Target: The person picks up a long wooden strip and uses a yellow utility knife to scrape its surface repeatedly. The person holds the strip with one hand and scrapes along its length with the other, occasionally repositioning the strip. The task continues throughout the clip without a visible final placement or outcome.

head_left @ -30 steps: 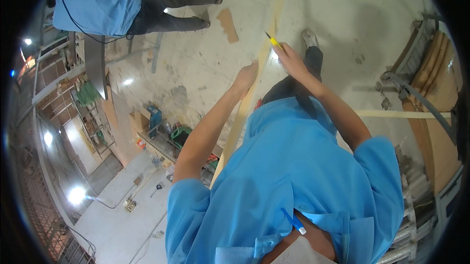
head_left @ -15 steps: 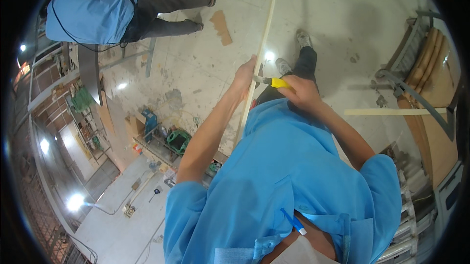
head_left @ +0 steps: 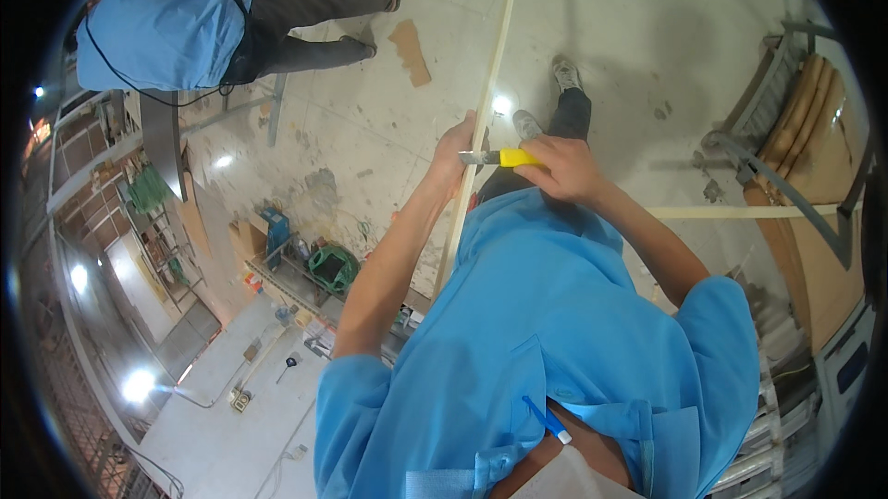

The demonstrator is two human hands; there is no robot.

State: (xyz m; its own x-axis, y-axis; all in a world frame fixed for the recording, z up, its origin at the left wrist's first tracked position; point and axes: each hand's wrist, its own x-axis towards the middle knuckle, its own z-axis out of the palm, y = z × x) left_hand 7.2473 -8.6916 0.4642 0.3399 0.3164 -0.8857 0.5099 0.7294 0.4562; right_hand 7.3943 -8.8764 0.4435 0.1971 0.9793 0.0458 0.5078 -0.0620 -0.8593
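Note:
A long, narrow, pale strip (head_left: 504, 32), wood-like in colour, runs from the top of the view down past my body on its left side. My left hand (head_left: 452, 149) is closed around this strip, with its fingers partly hidden behind it. In my right hand (head_left: 566, 169) is a yellow-handled knife (head_left: 518, 158), gripped by the handle. Its grey blade lies across the front of the strip, right beside my left hand. Whether the blade's edge cuts into the strip is too small to tell.
A co-worker in a blue shirt (head_left: 166, 23) bends over at the upper left. A torn cardboard piece (head_left: 410, 53) lies on the floor. To the right stand a metal frame (head_left: 786, 180) and cardboard sheets (head_left: 837, 249). A grey table (head_left: 208, 434) is at lower left, near a green bin (head_left: 333, 268).
The knife has turned so its blade now lies flatter across the strip, slightly farther left. Both hands keep their grip. The whole view has shifted slightly.

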